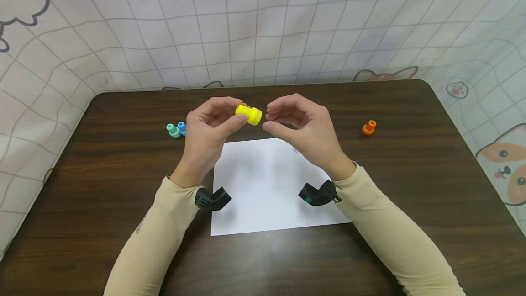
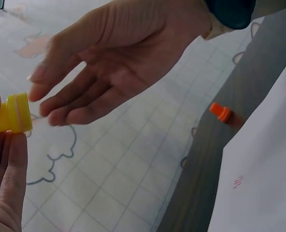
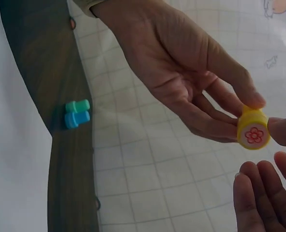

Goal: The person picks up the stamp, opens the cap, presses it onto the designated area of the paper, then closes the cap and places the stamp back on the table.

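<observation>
Your left hand (image 1: 205,131) pinches the yellow stamp (image 1: 249,114) between thumb and fingers (image 3: 215,113), held up above the surface (image 1: 102,159); its flower face (image 3: 254,135) points at your right hand (image 1: 304,127), whose fingers (image 2: 60,99) hang loosely curled and hold nothing, just beside it. Below your fingers lies a white sheet (image 1: 267,186). Left of them sit a green stamp (image 1: 173,130) and a blue stamp (image 1: 181,127), touching; well right, an orange stamp (image 1: 369,127). A checked cartoon cloth (image 1: 246,26) hangs behind the dark wood.

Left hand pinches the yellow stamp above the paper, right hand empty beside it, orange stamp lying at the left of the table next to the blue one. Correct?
Not quite. The orange stamp lies alone on the right of the table, per the head view; beside the blue stamp is a green stamp. The left hand does pinch the yellow stamp above the paper, and the right hand is empty.
</observation>
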Demonstrator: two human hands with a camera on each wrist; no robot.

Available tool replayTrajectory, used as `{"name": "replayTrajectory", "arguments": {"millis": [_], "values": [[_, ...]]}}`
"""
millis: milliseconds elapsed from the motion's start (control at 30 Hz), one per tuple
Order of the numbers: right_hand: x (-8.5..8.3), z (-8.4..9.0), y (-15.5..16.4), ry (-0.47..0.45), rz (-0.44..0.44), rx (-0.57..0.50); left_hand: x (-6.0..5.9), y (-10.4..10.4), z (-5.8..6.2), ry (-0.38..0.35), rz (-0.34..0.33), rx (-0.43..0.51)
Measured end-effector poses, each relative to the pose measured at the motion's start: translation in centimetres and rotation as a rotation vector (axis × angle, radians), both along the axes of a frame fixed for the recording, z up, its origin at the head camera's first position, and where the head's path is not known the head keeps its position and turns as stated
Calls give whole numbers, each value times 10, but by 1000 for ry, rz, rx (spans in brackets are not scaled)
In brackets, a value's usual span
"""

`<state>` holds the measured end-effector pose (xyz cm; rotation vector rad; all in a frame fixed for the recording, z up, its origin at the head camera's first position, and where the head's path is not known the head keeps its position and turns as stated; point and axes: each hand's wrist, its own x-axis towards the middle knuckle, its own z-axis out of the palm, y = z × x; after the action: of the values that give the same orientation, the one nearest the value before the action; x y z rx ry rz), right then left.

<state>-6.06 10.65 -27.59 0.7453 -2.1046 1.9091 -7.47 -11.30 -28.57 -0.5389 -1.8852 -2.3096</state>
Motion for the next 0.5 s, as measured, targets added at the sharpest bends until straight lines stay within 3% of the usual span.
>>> {"name": "replayTrajectory", "arguments": {"millis": [500], "values": [[0,-16,-10,-75,5,-91,6,16,-16,-58,-72,115]]}}
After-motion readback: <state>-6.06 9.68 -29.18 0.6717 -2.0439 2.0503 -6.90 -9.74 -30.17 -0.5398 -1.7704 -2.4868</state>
